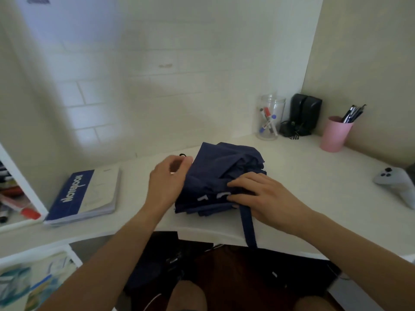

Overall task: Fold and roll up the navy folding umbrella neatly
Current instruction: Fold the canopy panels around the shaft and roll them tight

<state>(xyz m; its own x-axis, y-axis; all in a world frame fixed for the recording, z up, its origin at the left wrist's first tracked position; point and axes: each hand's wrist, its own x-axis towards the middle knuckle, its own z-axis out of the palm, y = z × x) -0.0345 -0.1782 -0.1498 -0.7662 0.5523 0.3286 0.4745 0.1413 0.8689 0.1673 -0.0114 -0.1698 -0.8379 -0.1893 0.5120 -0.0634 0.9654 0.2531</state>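
Navy folding umbrella (221,176) bunched at centre of white desk (314,176). Right hand (265,198), fingers spread, presses it flat; left hand (167,178) at 9 o'clock pinches its fabric edge.

Bare forearms, no sleeves; dark shorts (235,277) above bare knees
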